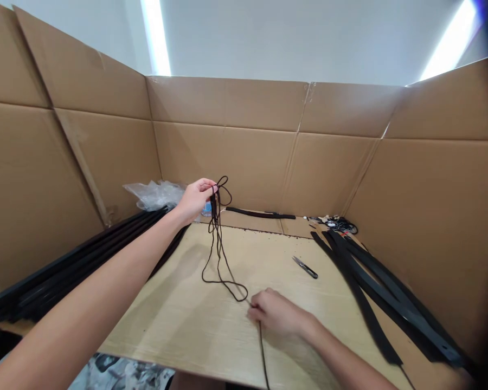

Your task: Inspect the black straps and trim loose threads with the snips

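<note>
The thin dark cord (216, 227) looks like matt cloth, soft and without shine. The table (166, 330) is a pale board with a smooth, faintly grained, wood-like surface and a low sheen. Around it stand walls of corrugated cardboard (228, 162), plain brown paper with a dull finish, scuffed along the creases. The small snips (305, 267) have bright polished metal blades and a matt black grip. The long black strips (390, 292) look smooth and matt, rubber or leather, though the view does not settle which. The crumpled clear plastic bag (154, 195) is thin and glossy.
</note>
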Available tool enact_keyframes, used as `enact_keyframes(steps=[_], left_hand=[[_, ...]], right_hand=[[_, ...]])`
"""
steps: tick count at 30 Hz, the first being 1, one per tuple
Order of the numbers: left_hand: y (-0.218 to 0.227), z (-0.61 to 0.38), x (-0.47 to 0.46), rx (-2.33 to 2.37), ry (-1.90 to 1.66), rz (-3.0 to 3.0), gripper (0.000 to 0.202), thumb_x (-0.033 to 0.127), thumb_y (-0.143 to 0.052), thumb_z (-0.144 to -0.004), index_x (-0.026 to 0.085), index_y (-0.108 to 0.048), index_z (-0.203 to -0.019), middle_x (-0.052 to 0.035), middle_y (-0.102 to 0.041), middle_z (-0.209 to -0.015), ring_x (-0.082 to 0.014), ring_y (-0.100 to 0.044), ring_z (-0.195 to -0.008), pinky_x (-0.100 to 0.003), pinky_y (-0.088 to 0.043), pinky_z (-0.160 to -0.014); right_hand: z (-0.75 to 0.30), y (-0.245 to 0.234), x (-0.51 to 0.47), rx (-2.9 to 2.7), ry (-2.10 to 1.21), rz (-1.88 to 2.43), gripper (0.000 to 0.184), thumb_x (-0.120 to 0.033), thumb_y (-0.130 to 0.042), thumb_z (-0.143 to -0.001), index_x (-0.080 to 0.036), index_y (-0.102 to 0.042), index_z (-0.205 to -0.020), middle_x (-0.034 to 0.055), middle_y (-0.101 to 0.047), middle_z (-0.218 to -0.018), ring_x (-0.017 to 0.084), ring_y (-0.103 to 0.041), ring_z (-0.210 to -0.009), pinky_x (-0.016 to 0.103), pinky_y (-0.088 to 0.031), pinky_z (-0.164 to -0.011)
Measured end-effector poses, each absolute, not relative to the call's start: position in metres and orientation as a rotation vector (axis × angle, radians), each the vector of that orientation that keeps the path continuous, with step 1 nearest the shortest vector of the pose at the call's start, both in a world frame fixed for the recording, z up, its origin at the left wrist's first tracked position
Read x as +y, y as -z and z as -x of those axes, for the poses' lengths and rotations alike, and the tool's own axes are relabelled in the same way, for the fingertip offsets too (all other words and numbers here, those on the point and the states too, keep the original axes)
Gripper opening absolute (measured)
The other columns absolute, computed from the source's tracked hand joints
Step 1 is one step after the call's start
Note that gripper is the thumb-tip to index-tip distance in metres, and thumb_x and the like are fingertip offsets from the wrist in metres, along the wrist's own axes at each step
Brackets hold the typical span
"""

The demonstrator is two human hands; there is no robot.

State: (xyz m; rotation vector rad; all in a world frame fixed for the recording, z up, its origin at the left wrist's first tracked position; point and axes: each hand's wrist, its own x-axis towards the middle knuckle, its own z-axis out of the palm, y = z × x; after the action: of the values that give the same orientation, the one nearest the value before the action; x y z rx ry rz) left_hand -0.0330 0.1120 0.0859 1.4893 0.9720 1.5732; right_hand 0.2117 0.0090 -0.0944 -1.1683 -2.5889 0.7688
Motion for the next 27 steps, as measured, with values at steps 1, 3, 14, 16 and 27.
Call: enact_keyframes(steps=[1,3,14,16,27], left_hand=[[-0.08,0.038,0.113,0.995,-1.538,-1.505,0.032,0.034,-0.074,-0.059,0.016,-0.056,-0.077,-0.0006,-0.057,-0.072,-0.0127,-0.053,-0.067,-0.023,-0.041,-0.063],[-0.065,0.048,0.115,1.101,-1.445,-1.56,0.033,0.039,-0.071,-0.059,0.017,-0.055,-0.077,-0.0013,-0.058,-0.074,-0.0142,-0.054,-0.069,-0.025,-0.042,-0.065],[0.034,0.054,0.112,1.817,-1.136,-1.729,0.016,0.012,-0.059,-0.059,0.016,-0.058,-0.074,-0.0106,-0.057,-0.088,-0.0324,-0.051,-0.098,-0.048,-0.035,-0.092],[0.042,0.047,0.108,1.757,-1.101,-1.878,0.027,0.008,-0.056,-0.061,0.019,-0.06,-0.085,-0.0085,-0.054,-0.102,-0.029,-0.045,-0.108,-0.045,-0.031,-0.098],[0.11,0.013,0.121,1.183,-0.742,-2.435,0.023,0.011,-0.045,-0.082,0.022,-0.064,-0.091,-0.0058,-0.058,-0.096,-0.0207,-0.051,-0.095,-0.035,-0.04,-0.088]], right_hand=[[-0.224,0.089,0.016,-2.587,-0.785,1.3,0.024,-0.025,-0.048,-0.082,-0.012,-0.062,-0.066,0.0039,-0.059,-0.061,0.009,-0.047,-0.052,0.021,-0.03,-0.051],[-0.253,0.078,0.036,-2.516,-0.739,1.547,0.025,-0.024,-0.047,-0.082,-0.012,-0.063,-0.067,0.0051,-0.06,-0.061,0.01,-0.049,-0.052,0.021,-0.03,-0.05],[-0.335,0.063,0.093,-2.223,-0.43,1.925,0.03,-0.03,-0.064,-0.074,-0.013,-0.063,-0.098,0.0069,-0.066,-0.082,0.017,-0.058,-0.071,0.023,-0.034,-0.06],[-0.333,0.071,0.086,-2.219,-0.411,1.914,0.025,-0.03,-0.06,-0.077,-0.015,-0.062,-0.097,0.0059,-0.066,-0.081,0.016,-0.058,-0.071,0.024,-0.033,-0.059],[-0.277,0.098,-0.007,-2.101,-0.489,1.604,0.027,-0.034,-0.053,-0.083,-0.015,-0.057,-0.101,0.0073,-0.06,-0.094,0.018,-0.056,-0.086,0.027,-0.039,-0.076]])
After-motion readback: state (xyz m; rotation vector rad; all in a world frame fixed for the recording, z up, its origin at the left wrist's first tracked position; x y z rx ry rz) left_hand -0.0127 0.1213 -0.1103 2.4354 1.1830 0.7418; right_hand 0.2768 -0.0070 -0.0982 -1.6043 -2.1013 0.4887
